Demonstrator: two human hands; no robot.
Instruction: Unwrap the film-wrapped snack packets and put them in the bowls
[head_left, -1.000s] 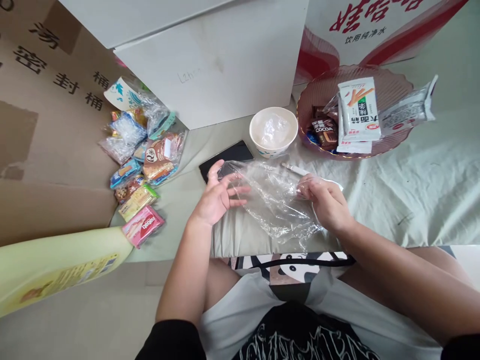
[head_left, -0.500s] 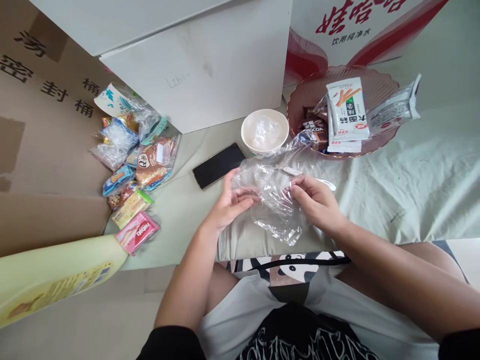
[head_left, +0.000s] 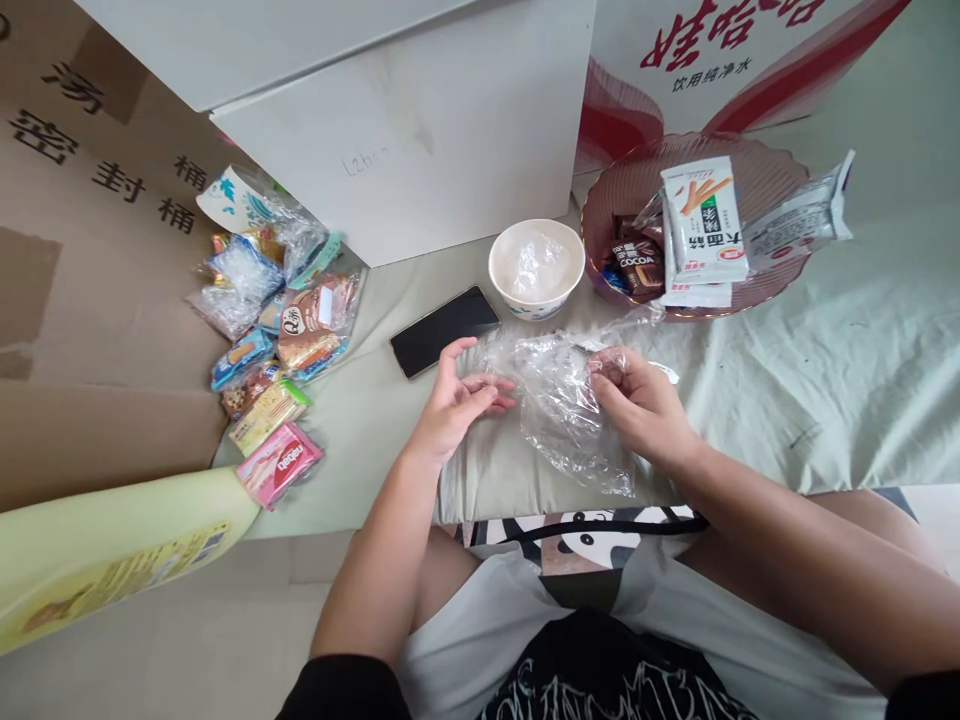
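A crumpled clear plastic bag (head_left: 566,410) is held above the front of the cloth-covered surface. My right hand (head_left: 641,400) pinches its right side between thumb and fingers. My left hand (head_left: 461,405) is at the bag's left edge, fingers apart and curved; the fingertips reach the thin plastic, and I cannot tell whether they touch it. Just behind the bag stands a white paper bowl (head_left: 536,270) with crumpled clear plastic inside. A black phone (head_left: 444,330) lies flat beyond my left hand. A small white piece (head_left: 664,372) shows behind my right hand.
A pink ribbed glass bowl (head_left: 772,165) with snack packets stands at the back right. Wrapped snacks (head_left: 281,330) are piled at left beside a cardboard box (head_left: 97,300). White boxes (head_left: 465,130) rise behind. A pale yellow bottle (head_left: 135,540) lies at lower left.
My left hand's fingers have come away from the bag's middle and opened. The bag has shifted right, with my right hand still pinching it. The view has moved slightly.
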